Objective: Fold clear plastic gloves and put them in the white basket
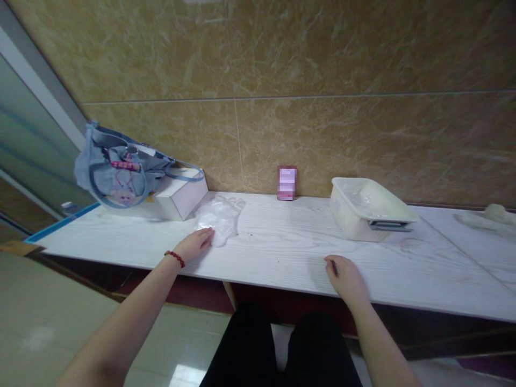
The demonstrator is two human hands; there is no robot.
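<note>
My left hand [195,244], with a red bead bracelet on the wrist, rests palm down on the table. Its fingers are stretched out and touch the near edge of a crumpled clear plastic bag [221,215]. Over the table's front part, my right hand [344,274] is closed, its fingers curled in. A dark spot shows between thumb and fingers, too small to tell whether it is an object. Behind that hand stands a cream plastic bin [349,217] with clear plastic inside and a grey piece [389,226] at its front rim.
A blue denim bag [102,172] leans on a white box [189,196] at the left. A phone [287,183] with a blurred screen stands against the tiled wall [258,134]. Pale crumpled material [484,220] lies at the far right of the white table [274,252].
</note>
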